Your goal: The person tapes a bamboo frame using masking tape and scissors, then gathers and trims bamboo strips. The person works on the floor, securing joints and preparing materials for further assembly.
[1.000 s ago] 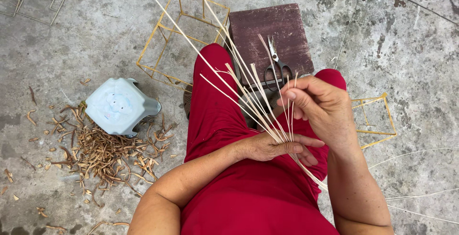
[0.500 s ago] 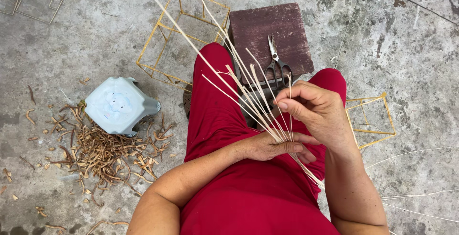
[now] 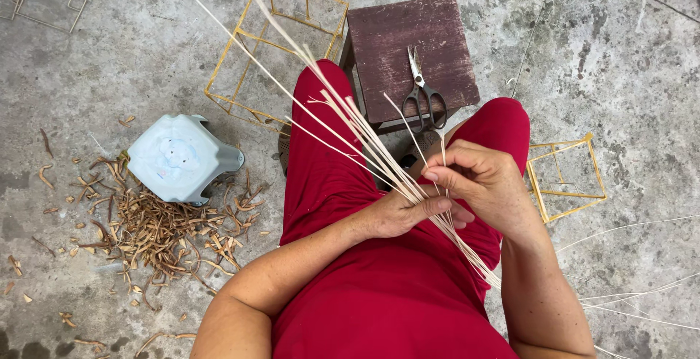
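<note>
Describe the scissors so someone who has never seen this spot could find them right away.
Start at the dark brown wooden stool on the concrete floor just past the person's knees. The scissors lie on its top near the right edge, blades pointing away. They are the only metal tool there, dark-handled, unlike the pale thin strips beside them.

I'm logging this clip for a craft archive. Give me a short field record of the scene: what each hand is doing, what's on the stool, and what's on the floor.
left hand: grips a bundle of pale strips over the lap
right hand: fingers pinch single strips at the bundle
stool: dark wood, ahead of the knees, scissors lying on it
floor left: pale blue container, brown shavings
floor frames: yellow frame beside stool, smaller frame at right
</note>
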Demonstrator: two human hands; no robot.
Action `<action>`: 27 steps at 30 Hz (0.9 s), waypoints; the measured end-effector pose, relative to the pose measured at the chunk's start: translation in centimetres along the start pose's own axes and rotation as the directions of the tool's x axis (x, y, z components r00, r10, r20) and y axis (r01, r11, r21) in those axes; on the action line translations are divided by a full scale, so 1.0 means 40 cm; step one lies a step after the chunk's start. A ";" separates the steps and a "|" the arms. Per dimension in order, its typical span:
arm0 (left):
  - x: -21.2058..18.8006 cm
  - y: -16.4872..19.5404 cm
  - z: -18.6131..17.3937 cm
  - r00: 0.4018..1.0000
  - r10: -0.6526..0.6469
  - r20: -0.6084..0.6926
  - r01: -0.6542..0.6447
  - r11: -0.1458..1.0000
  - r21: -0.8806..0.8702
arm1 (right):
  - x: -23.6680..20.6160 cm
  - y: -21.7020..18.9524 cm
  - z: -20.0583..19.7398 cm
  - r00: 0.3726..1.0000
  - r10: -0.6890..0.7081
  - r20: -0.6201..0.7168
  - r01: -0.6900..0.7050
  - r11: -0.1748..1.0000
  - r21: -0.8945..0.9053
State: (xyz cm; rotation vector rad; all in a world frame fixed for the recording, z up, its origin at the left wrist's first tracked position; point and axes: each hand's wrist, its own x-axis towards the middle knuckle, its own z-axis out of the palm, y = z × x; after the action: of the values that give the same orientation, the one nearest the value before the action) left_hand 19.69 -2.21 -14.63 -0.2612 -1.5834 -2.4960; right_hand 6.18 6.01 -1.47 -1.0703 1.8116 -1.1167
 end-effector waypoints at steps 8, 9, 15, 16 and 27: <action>0.000 0.024 0.010 0.994 -0.112 -0.017 0.113 0.992 0.055 | -0.013 0.028 -0.020 1.000 0.025 0.011 -0.027 0.979 0.203; -0.001 0.030 0.013 0.994 -0.111 -0.018 0.112 0.992 0.053 | -0.011 0.028 -0.022 1.000 0.015 0.009 -0.017 0.972 0.232; -0.005 0.056 0.020 0.987 -0.159 0.004 0.157 0.976 0.148 | -0.001 0.030 -0.019 1.000 0.005 -0.029 0.003 0.969 0.249; -0.005 0.057 0.020 0.988 -0.153 0.008 0.151 0.980 0.134 | -0.001 0.031 -0.020 0.999 0.010 -0.033 -0.002 0.973 0.231; -0.016 0.029 0.013 0.986 -0.160 -0.036 0.164 0.975 0.150 | -0.025 0.031 -0.019 0.996 0.078 -0.039 -0.070 0.982 0.176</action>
State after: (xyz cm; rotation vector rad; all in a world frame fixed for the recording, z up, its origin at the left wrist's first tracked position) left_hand 20.61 -2.20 -13.57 -0.0834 -1.8439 -2.4644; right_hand 5.56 7.49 -2.18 -0.8749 1.7383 -1.2388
